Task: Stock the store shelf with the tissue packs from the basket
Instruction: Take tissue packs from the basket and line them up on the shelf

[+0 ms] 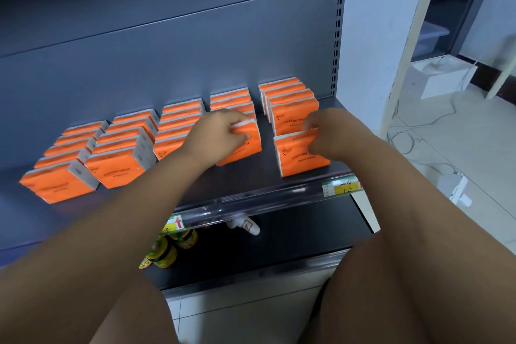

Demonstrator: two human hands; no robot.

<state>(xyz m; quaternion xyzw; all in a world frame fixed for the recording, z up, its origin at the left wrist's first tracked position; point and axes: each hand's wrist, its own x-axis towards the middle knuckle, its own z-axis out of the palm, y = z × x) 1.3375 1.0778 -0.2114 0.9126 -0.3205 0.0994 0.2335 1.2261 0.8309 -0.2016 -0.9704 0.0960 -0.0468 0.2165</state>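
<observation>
While the left hand (223, 134) grips one tissue pack (251, 149) and the right hand (324, 131) pinches another pack (290, 169), labels (299, 156) are half hidden.

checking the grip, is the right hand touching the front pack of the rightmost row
Touching: the head view shows the right hand pinching the front pack by its top edge.

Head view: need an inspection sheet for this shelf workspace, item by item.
Surface: dark shelf, price tag on its front rail.
Job's things: orange tissue packs upright in five rows; basket not in view.
Clutter: yellow-green jars and a lying white bottle on the lower shelf.
Grippers: left hand grips the fourth-row front pack; right hand pinches the fifth-row front pack.
Cables: white cables and an adapter on the floor, right.
Surroundings: white box, tiled floor.
</observation>
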